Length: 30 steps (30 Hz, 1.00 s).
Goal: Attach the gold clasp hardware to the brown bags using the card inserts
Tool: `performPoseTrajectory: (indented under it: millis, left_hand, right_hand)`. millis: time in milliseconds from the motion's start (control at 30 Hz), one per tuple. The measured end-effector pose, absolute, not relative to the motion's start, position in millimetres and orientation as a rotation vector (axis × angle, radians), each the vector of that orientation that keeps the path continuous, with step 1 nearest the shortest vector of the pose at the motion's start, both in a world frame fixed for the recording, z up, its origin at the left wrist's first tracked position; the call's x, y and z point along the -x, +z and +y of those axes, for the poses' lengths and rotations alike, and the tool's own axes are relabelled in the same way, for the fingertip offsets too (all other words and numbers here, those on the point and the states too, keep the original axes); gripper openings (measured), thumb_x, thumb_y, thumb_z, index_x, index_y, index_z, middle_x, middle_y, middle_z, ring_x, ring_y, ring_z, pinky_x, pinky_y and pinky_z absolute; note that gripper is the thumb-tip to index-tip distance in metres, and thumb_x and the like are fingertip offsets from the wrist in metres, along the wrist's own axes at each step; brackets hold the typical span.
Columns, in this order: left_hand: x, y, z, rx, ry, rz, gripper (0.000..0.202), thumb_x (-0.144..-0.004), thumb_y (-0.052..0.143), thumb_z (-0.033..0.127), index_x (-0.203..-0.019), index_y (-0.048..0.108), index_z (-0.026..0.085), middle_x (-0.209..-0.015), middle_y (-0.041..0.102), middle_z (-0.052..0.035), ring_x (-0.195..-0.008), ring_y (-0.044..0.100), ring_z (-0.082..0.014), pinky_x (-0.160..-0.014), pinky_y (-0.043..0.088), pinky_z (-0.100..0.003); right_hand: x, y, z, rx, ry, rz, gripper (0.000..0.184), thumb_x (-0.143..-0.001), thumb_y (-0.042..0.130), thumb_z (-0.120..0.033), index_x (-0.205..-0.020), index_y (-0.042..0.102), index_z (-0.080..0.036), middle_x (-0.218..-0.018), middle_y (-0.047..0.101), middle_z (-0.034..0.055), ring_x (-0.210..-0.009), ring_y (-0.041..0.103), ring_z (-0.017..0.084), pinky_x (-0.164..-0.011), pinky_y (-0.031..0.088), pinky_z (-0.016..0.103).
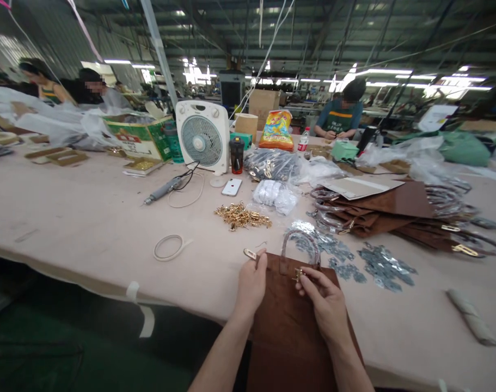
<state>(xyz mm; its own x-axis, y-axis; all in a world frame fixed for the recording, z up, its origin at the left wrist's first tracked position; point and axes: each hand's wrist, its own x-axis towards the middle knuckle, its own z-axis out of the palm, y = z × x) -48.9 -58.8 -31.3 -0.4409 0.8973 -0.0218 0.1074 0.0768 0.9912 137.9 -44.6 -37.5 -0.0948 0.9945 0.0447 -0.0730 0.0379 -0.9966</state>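
Observation:
A brown handbag panel [288, 326] with a plastic-wrapped handle [300, 235] lies over the table's front edge before me. My left hand [251, 283] is closed on its left upper edge, thumb on top. A gold oval plate [250, 253] sticks out just past the left fingertips. Between the thumb and fingers of my right hand [323, 296] is a small gold metal fitting [299, 274], held at the panel below the handle. Its exact shape is partly hidden by the fingers. Beyond the hands lie a pile of gold fittings [242, 216] and scattered silver metal plates [384, 267].
Stacked brown bags [411, 201] lie at the right. An electric screwdriver [164, 190], a phone [232, 187], a tape roll [168, 247] and a fan [202, 136] are on the table [88, 223]. A co-worker [341, 117] sits opposite. A grey roll [471, 317] lies far right.

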Motion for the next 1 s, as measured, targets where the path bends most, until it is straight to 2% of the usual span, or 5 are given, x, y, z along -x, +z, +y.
performPoseTrajectory:
  millis: [167, 333, 500, 733, 1000]
  left_hand:
    - [53, -34, -58, -0.993, 1.436, 1.341, 0.048, -0.097, 0.062, 0.056, -0.116, 0.077, 0.015, -0.106, 0.080, -0.0100, -0.101, 0.073, -0.0284, -0.092, 0.057, -0.037]
    - [60, -33, -61, -0.881, 1.435, 1.093, 0.053, -0.095, 0.067, 0.058, -0.118, 0.076, 0.012, -0.099, 0.080, -0.0108, -0.092, 0.074, -0.0257, -0.089, 0.058, -0.037]
    - [65, -37, -60, -0.867, 1.378, 1.052, 0.053, -0.096, 0.065, 0.059, -0.118, 0.076, 0.011, -0.096, 0.080, -0.0106, -0.092, 0.074, -0.0263, -0.091, 0.059, -0.039]
    - [67, -38, -63, -0.879, 1.378, 1.038, 0.055, -0.096, 0.065, 0.058, -0.119, 0.075, 0.009, -0.097, 0.080, -0.0118, -0.096, 0.074, -0.0277, -0.089, 0.060, -0.038]
    - [66, -39, -66, -0.873, 1.405, 1.023, 0.054, -0.096, 0.066, 0.058, -0.123, 0.074, 0.013, -0.107, 0.080, -0.0119, -0.104, 0.074, -0.0285, -0.092, 0.060, -0.039]
  right_hand:
    - [-101, -31, -52, 1.050, 1.252, -1.273, 0.040, -0.087, 0.080, -0.051, -0.108, 0.076, -0.017, -0.081, 0.073, 0.0058, -0.071, 0.069, 0.020, -0.067, 0.060, 0.031]
    - [-89, -33, -55, 1.099, 1.139, -1.209, 0.039, -0.087, 0.079, -0.050, -0.108, 0.076, -0.016, -0.089, 0.073, 0.0076, -0.075, 0.071, 0.020, -0.065, 0.062, 0.030]
    - [-92, -33, -57, 1.106, 1.119, -1.229, 0.035, -0.088, 0.079, -0.048, -0.105, 0.077, -0.017, -0.088, 0.073, 0.0065, -0.072, 0.070, 0.019, -0.061, 0.060, 0.027]
    - [-91, -35, -57, 1.114, 1.131, -1.249, 0.039, -0.087, 0.079, -0.050, -0.106, 0.076, -0.016, -0.088, 0.074, 0.0074, -0.073, 0.071, 0.020, -0.065, 0.061, 0.030]
    - [-86, -38, -62, 1.140, 1.016, -1.329, 0.033, -0.090, 0.077, -0.047, -0.105, 0.075, -0.018, -0.087, 0.074, 0.0072, -0.072, 0.072, 0.020, -0.064, 0.061, 0.029]
